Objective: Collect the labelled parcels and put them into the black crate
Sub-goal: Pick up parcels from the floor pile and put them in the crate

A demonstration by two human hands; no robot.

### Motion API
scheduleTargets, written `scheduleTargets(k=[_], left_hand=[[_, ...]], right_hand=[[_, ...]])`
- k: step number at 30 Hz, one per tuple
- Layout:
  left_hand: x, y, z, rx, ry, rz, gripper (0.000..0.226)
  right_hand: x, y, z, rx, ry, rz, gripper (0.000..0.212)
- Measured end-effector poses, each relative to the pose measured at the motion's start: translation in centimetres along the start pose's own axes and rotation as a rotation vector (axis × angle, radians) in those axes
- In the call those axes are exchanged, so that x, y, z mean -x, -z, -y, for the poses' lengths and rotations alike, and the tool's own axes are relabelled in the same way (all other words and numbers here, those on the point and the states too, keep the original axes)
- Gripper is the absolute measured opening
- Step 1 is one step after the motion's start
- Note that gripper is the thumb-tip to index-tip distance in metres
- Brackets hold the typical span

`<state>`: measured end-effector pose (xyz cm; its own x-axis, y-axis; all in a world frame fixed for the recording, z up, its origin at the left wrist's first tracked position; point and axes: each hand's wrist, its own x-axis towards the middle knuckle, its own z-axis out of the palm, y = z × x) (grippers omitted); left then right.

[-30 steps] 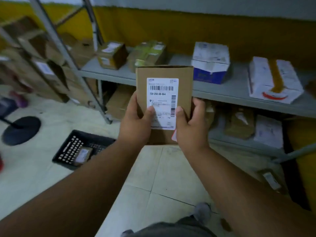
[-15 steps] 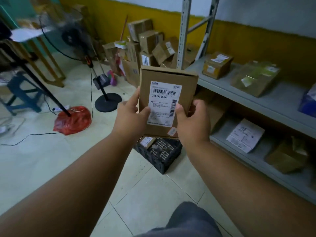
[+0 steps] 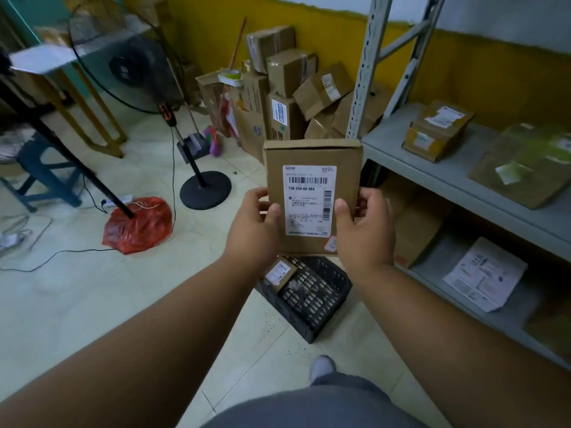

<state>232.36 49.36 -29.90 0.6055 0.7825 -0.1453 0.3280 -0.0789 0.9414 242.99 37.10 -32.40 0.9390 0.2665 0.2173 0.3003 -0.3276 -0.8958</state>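
Note:
A flat brown cardboard parcel with a white barcode label is held upright in front of me. My left hand grips its left edge, thumb on the label. My right hand grips its right edge the same way. Directly below, on the tiled floor, stands the black crate, partly hidden by the parcel and my hands. One small labelled parcel lies in the crate's left part.
A grey metal shelf rack on the right carries more labelled parcels. Cardboard boxes are piled by the yellow wall. A standing fan, a red bag, cables and a blue stool occupy the floor at left.
The view has swung left from the shelf to the floor corner. The parcel stays gripped in both hands and now hangs over the black crate, which has come under it.

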Motion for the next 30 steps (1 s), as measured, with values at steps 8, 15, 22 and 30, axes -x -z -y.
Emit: scheduleTargets(k=[8, 15, 22, 30], left_hand=[[-10.7, -2.5, 0.7, -0.091, 0.058, 0.185, 0.046], [-22.3, -3.3, 4.6, -0.219, 0.077, 0.423, 0.045], [-32.1, -4.9, 10.5, -0.409, 0.094, 0.652, 0.033], [-35.4, -10.9, 20.7, -0.599, 0.148, 0.782, 0.024]], right_hand=[[-7.5, -5.3, -4.4, 0.11, -0.216, -0.031, 0.017], [-10.2, -12.7, -7.6, 0.23, -0.394, -0.084, 0.016], [-11.0, -21.1, -11.9, 0.224, -0.709, -0.239, 0.007], [-9.4, -26.1, -20.5, 0.06, -0.879, -0.257, 0.015]])
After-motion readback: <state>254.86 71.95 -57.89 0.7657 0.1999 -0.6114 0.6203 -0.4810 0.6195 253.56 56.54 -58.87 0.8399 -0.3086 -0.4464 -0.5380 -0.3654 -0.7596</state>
